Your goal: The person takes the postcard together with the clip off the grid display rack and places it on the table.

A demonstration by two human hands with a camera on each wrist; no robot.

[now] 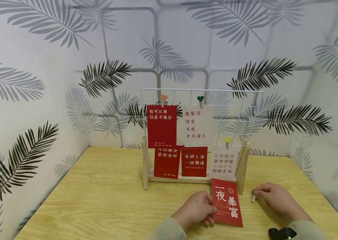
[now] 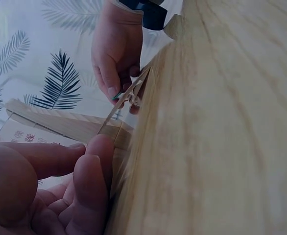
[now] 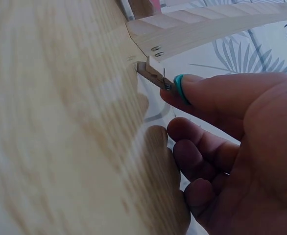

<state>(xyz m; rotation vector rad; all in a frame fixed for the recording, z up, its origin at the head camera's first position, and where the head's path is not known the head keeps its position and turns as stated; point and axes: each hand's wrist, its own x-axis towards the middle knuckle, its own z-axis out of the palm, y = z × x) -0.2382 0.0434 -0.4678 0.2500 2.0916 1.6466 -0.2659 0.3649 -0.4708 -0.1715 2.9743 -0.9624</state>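
Observation:
A red card (image 1: 226,203) with white characters is pinched at its left edge by my left hand (image 1: 197,208). It overlaps the stand's lower right in the head view, and in the left wrist view it shows edge-on between thumb and fingers. To its right, my right hand (image 1: 279,200) pinches a small wooden clothespin (image 3: 155,76) between thumb and forefinger. The clothespin has a teal decoration (image 3: 181,89) under the thumb, and its jaws point away from the hand. The other right fingers are loosely curled.
A white wire grid (image 1: 234,96) in a wooden stand (image 1: 243,166) rises behind the hands. On it are several red and white cards (image 1: 162,126), some under heart-topped clothespins (image 1: 200,100). A leaf-patterned backdrop (image 1: 37,100) surrounds the wood-grain table (image 1: 103,200).

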